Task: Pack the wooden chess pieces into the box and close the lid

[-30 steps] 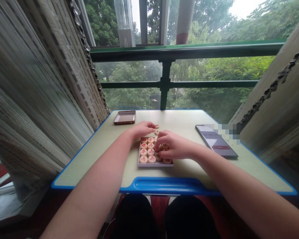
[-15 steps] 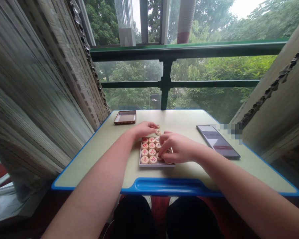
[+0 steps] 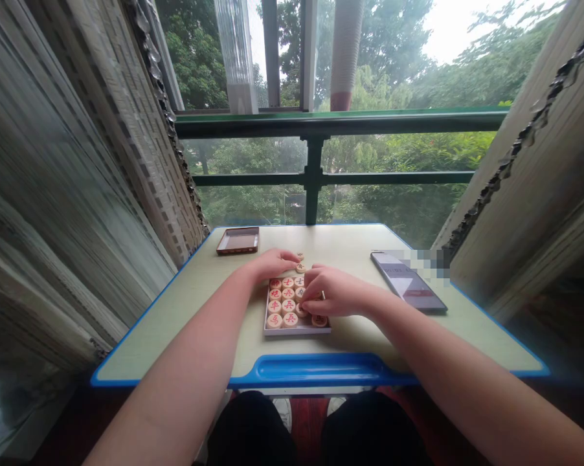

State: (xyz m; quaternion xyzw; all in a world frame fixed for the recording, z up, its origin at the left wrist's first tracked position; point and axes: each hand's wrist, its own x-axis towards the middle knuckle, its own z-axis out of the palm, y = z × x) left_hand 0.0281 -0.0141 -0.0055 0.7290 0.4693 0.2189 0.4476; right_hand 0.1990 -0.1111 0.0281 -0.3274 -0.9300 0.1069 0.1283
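Note:
A shallow white-walled box [image 3: 296,331] lies on the table, holding rows of round wooden Chinese chess pieces [image 3: 290,320] with red or dark characters. My right hand [image 3: 335,291] is bent over the box's right side, hiding several pieces. Its thumb and fingers are closed on a Chinese chess piece [image 3: 300,310] in the third column. A gap shows in the front row beside that piece. Beyond the box's far edge, my left hand [image 3: 275,264] has its fingertips closed at a Chinese chess piece [image 3: 300,267] on the table. Another piece [image 3: 300,256] lies just behind that one.
A brown-rimmed box lid [image 3: 238,251] lies at the table's far left. On the right rests a phone [image 3: 408,281] with a timer on its screen. A blue tray groove [image 3: 316,370] runs along the near edge. Curtains, a green railing [image 3: 340,123] and windows surround the table.
The whole view has shifted slightly, with the table appearing lower and further left. My right fingers have shifted a little over the box, and a front-right piece now shows. My left hand stays by the loose pieces.

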